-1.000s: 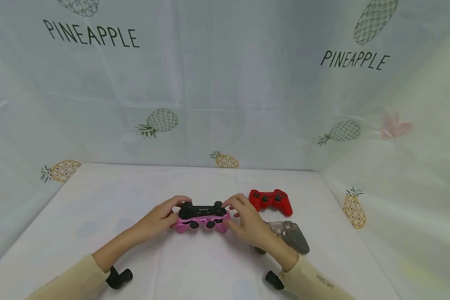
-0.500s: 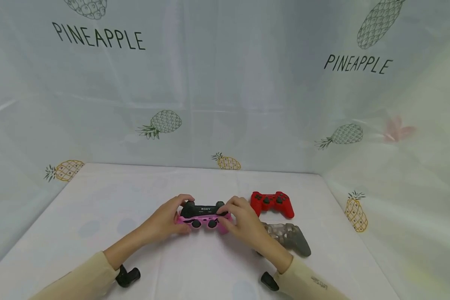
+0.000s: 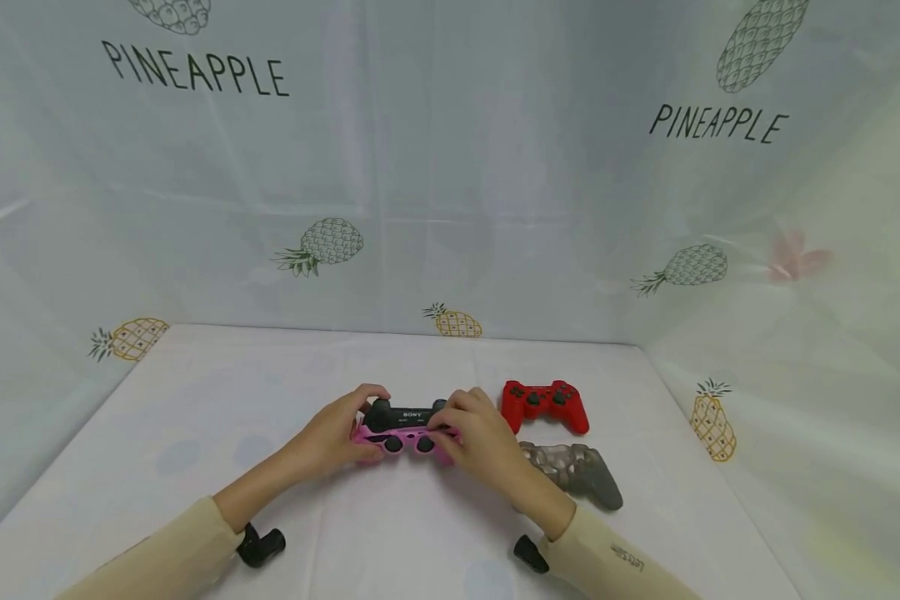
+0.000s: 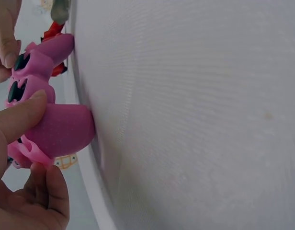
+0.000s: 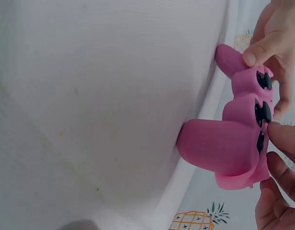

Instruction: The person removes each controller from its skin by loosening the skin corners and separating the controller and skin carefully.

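Three views: only my head camera reads the SONY lettering on the black controller [image 3: 409,417] and shows the red controller [image 3: 546,402] whole; my left wrist view catches just parts of it.
Pink cover [image 5: 212,143]: lies along the near side of the black controller, between the hands; both wrist views show me its rounded handles and the dark sticks [image 5: 263,113] poking through.
Left hand [image 3: 330,439]: partly closed, thumb laid on a handle of the cover, fingers bent to its edge.
Right hand [image 3: 483,437]: nearly closed, thumb and fingers pinching the cover's edge near the buttons.
Arms: I see them slant inward, cream sleeves [image 3: 168,546] low in the head view, wrists ahead; the right one partly hides the grey controller [image 3: 576,472].
White cloth [image 3: 378,525]: spreads beneath everything.
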Demonstrator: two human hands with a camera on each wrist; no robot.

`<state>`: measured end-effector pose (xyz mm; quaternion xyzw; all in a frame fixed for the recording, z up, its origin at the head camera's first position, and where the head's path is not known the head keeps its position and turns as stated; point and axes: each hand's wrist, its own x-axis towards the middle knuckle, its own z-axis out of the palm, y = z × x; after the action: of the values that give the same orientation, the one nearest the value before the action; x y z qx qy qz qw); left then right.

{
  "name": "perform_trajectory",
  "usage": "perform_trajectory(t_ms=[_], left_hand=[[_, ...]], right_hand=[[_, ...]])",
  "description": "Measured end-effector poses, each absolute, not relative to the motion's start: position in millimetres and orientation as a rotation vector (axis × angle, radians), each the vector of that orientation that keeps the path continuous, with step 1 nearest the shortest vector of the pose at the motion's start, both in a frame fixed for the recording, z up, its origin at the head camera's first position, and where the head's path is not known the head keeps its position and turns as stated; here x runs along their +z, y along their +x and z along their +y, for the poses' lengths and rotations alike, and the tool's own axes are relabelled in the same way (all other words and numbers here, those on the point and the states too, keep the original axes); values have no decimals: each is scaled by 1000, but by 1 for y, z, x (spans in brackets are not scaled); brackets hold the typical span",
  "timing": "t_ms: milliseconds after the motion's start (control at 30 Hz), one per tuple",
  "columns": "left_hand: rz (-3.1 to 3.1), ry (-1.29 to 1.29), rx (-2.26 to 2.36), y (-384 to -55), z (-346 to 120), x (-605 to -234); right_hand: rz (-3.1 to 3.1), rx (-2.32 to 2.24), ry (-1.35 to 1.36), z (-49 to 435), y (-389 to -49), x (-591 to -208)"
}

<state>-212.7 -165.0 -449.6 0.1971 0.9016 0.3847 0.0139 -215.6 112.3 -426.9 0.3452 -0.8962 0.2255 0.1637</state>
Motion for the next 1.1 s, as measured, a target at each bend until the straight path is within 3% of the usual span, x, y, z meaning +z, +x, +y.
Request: perform_trajectory(t_ms=[667,867,1100], left_hand=[[2814,657,1159,-213,-163,-446],[2821,651,1140,-215,-162,-447],[2811,643,1110,-217,-164,-444]], right_hand=[[-2647,492,1073,100,-219,-414],[-2714,754,1072,103,-224,-419],[-2679,972,1251,113,-231,-423]])
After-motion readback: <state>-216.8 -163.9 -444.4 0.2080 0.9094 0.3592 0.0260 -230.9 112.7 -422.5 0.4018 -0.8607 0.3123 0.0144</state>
